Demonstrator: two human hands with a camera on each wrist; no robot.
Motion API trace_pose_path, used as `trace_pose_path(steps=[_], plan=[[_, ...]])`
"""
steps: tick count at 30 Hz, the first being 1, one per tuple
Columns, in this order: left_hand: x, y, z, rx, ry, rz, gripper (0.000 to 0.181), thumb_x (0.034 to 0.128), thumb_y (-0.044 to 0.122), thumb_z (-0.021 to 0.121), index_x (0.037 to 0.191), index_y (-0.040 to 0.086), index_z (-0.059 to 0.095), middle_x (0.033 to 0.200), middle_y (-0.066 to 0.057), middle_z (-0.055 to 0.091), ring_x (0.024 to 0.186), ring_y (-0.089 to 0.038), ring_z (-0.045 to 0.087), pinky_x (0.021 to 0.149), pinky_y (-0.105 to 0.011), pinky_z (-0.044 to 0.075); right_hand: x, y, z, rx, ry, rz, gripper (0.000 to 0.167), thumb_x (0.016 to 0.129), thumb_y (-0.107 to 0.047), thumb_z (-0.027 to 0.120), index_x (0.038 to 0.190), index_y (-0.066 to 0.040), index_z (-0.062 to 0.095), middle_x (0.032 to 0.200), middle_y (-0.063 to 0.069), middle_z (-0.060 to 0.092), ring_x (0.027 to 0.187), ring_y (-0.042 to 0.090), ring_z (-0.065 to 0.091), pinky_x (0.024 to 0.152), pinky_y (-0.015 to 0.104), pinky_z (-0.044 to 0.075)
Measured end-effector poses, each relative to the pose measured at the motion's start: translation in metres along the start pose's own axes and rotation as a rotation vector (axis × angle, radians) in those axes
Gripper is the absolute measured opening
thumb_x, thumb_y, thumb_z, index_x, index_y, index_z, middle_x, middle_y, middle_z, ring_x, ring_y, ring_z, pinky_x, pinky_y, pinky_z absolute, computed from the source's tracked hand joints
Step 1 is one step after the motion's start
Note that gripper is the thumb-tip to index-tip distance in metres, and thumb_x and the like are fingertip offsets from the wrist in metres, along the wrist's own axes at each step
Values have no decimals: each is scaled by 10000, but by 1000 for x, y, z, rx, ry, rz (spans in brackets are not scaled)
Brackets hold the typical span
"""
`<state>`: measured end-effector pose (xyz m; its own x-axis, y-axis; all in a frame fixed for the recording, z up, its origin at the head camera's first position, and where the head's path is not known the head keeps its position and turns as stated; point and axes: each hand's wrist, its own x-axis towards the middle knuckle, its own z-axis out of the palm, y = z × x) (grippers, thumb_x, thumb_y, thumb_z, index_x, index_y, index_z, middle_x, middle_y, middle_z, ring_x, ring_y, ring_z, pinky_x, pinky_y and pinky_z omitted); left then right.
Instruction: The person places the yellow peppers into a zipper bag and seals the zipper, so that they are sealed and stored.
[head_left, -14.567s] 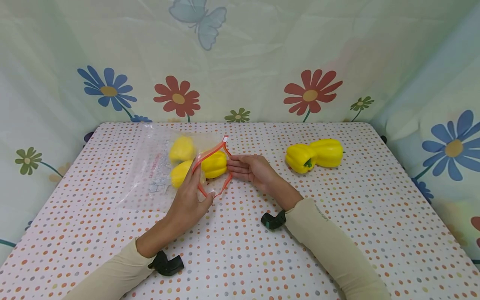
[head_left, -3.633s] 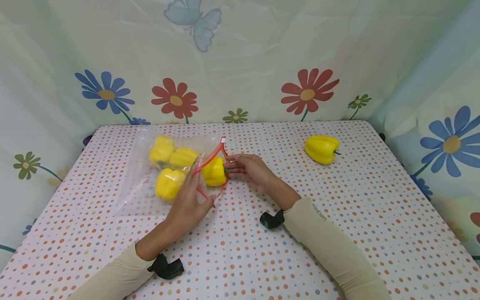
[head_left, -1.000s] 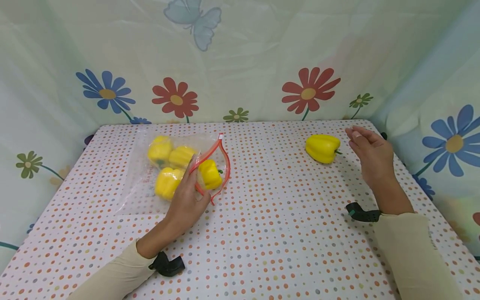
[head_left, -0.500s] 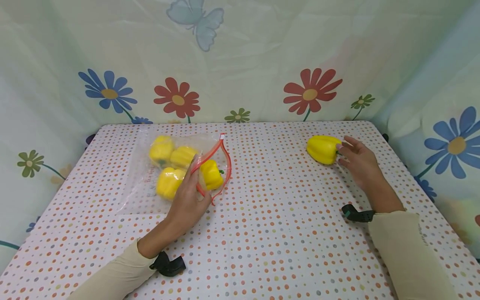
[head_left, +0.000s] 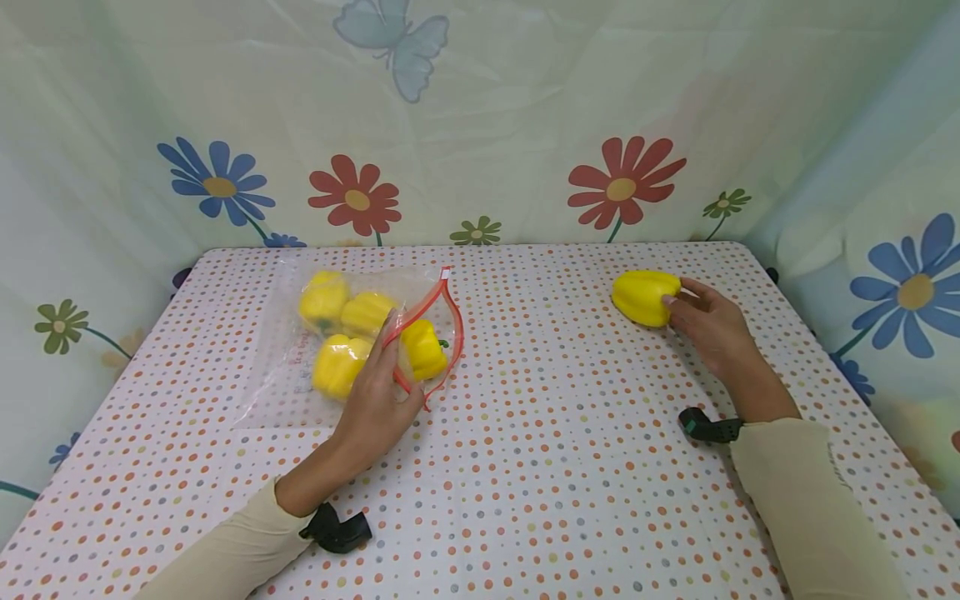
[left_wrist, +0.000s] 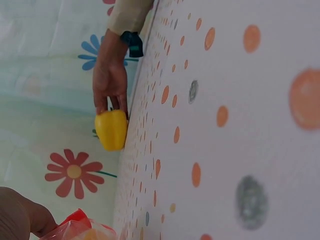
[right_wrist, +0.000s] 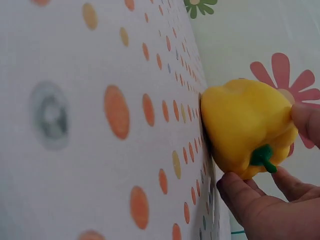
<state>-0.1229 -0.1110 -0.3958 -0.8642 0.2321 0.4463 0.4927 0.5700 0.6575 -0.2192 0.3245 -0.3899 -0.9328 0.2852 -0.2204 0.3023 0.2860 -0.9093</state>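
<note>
A clear zip bag [head_left: 270,392] with a red-edged mouth lies at the left, its mouth held apart and facing right. My left hand [head_left: 377,408] grips the mouth's near side, and several yellow bell peppers [head_left: 339,367] lie inside. One of them, a pepper [head_left: 424,350] with a green stem, sits just within the mouth. Far to the right, my right hand [head_left: 712,333] pinches another yellow bell pepper [head_left: 643,297] at its stem end. In the right wrist view, thumb and fingers stand on both sides of this pepper [right_wrist: 245,125], which appears to touch the table.
A white dotted cloth [head_left: 525,467] covers the table. Behind it hangs a curtain [head_left: 510,125] printed with flowers and a butterfly. Dark wrist-worn cameras sit on the left wrist [head_left: 337,529] and the right wrist [head_left: 708,427].
Two peppers from the right went into the bag. My right hand left the bag's mouth, reached right, then came in on the last pepper and took hold of it. My left hand stayed.
</note>
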Motion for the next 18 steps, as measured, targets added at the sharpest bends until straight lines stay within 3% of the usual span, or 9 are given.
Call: trace_pose_path(steps=[2, 5, 8, 11, 15, 18], plan=[[0, 0, 0, 8, 1, 7, 908, 787, -72, 696, 1536, 1, 187, 1610, -66, 141, 772, -181, 399, 534, -233, 379, 2, 2, 0, -27, -5, 1, 807, 954, -423, 584, 1578, -207, 120, 1592, 141, 171, 1383, 312, 324, 1073, 398, 350], [-1, -1, 0, 25, 6, 14, 865, 788, -69, 688, 1515, -40, 222, 1607, -87, 147, 936, -214, 462, 544, -237, 382, 3, 2, 0, -67, -9, -3, 854, 928, -472, 601, 1579, -209, 115, 1587, 153, 182, 1374, 328, 334, 1065, 425, 357], [-1, -1, 0, 33, 8, 17, 836, 787, -67, 683, 1499, -68, 245, 1606, -103, 149, 1072, -248, 444, 550, -241, 384, 0, -1, 3, -74, -12, -16, 879, 905, -511, 614, 1577, -201, 138, 1581, 155, 204, 1362, 335, 353, 1057, 428, 369], [-1, -1, 0, 28, 7, 15, 847, 789, -69, 687, 1506, -55, 236, 1606, -100, 150, 949, -225, 465, 543, -239, 385, -5, -5, 6, -76, -21, -35, 897, 889, -542, 618, 1575, -197, 154, 1574, 158, 225, 1346, 334, 371, 1057, 423, 372], [0, -1, 0, 13, 3, 13, 897, 785, -77, 697, 1530, -11, 201, 1608, -84, 147, 748, -171, 388, 536, -229, 386, -11, -10, 10, -89, -35, -52, 893, 884, -563, 611, 1574, -209, 168, 1566, 151, 251, 1339, 321, 377, 1063, 409, 362], [0, 0, 0, 10, 1, 14, 925, 781, -81, 701, 1540, 11, 181, 1608, -76, 145, 730, -158, 373, 546, -228, 392, -13, -12, 14, -124, -68, -74, 892, 892, -568, 597, 1575, -201, 156, 1561, 158, 264, 1337, 332, 378, 1058, 418, 365]])
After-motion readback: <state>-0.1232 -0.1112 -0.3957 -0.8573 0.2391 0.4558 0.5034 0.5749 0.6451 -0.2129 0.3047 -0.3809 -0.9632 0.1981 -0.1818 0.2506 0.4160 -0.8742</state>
